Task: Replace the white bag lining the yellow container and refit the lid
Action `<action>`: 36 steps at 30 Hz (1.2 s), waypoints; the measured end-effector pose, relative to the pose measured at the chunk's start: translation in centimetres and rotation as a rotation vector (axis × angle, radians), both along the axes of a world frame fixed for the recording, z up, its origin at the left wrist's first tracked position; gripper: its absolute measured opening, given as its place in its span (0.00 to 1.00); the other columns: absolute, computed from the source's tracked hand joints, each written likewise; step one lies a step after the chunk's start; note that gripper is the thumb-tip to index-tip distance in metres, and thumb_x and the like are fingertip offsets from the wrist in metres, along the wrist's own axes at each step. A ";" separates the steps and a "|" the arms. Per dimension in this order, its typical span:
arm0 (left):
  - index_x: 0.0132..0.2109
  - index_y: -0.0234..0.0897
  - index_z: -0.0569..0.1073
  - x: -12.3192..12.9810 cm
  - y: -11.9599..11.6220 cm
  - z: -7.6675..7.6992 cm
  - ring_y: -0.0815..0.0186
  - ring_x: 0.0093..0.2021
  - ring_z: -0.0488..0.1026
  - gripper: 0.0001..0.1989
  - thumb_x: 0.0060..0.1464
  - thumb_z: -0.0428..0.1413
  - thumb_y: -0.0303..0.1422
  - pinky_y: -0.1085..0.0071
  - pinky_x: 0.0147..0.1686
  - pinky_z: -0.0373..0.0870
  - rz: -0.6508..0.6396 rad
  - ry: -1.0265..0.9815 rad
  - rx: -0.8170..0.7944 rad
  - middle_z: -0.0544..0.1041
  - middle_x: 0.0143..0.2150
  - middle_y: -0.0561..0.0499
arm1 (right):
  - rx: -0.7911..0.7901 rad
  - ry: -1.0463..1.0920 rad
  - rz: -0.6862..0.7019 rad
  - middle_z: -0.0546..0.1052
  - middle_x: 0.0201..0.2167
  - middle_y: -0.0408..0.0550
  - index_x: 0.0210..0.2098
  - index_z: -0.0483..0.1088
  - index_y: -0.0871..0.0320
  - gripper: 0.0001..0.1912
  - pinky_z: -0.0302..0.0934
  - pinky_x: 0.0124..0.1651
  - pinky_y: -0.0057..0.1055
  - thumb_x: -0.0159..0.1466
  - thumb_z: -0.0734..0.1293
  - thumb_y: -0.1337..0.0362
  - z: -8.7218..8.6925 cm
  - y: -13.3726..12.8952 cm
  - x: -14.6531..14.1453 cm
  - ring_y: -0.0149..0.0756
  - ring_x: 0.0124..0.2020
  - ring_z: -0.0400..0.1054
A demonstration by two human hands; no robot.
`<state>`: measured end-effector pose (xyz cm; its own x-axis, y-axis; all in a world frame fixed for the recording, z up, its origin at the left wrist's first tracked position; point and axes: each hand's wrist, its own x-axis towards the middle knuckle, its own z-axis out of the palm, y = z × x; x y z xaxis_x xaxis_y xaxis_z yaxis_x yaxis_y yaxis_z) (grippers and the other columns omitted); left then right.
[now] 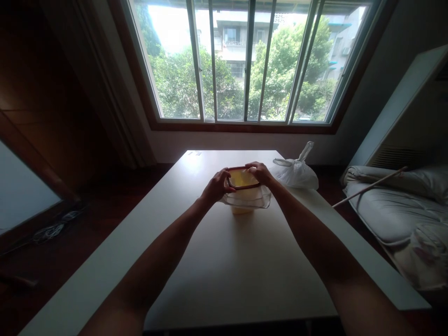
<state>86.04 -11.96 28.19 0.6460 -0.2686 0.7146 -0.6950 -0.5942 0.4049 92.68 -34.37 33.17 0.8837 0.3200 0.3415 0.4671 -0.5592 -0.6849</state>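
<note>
A small pale-yellow bin [243, 211] stands on the white table in front of me. A translucent plastic bag [245, 199] hangs loosely over its outside. At its top is a dark reddish rectangular rim ring [243, 187], with yellow showing inside the opening. My left hand [217, 185] grips the ring at its left side, thumb toward the near edge. On the far right corner, my right hand [259, 172] is closed on the same ring, its fingertips partly hidden. I cannot tell whether the ring is seated on the bin or just above it.
The white table [196, 280] stretches from me toward the window [245, 70]. A knotted white plastic bag [297, 172] sits at its far right edge. Beyond that edge are a rolled mattress [395, 200] and a thin stick [369, 186]. Cables [54, 231] lie on the floor at left.
</note>
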 end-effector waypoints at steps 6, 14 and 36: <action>0.45 0.38 0.67 -0.4 -0.3 0.1 0.50 0.57 0.72 0.34 0.49 0.52 0.65 0.52 0.55 0.69 0.008 0.031 0.000 0.71 0.59 0.34 | -0.125 -0.106 -0.007 0.77 0.55 0.51 0.50 0.78 0.60 0.20 0.61 0.58 0.26 0.62 0.62 0.66 0.3 -0.1 -0.6 0.38 0.55 0.70; 0.49 0.37 0.70 0.6 1.1 2.1 0.54 0.56 0.73 0.30 0.60 0.45 0.60 0.58 0.53 0.71 -0.012 0.336 0.026 0.73 0.59 0.36 | -0.277 -0.143 -0.145 0.78 0.50 0.54 0.49 0.77 0.59 0.18 0.63 0.53 0.30 0.63 0.63 0.63 0.8 0.6 -2.0 0.41 0.50 0.73; 0.42 0.29 0.81 0.2 -3.4 9.0 0.52 0.38 0.78 0.14 0.51 0.58 0.33 0.65 0.37 0.74 0.631 0.505 0.409 0.80 0.39 0.33 | -0.555 -0.065 -0.189 0.82 0.41 0.57 0.41 0.81 0.60 0.13 0.63 0.36 0.27 0.62 0.67 0.61 3.5 1.1 -1.0 0.38 0.37 0.75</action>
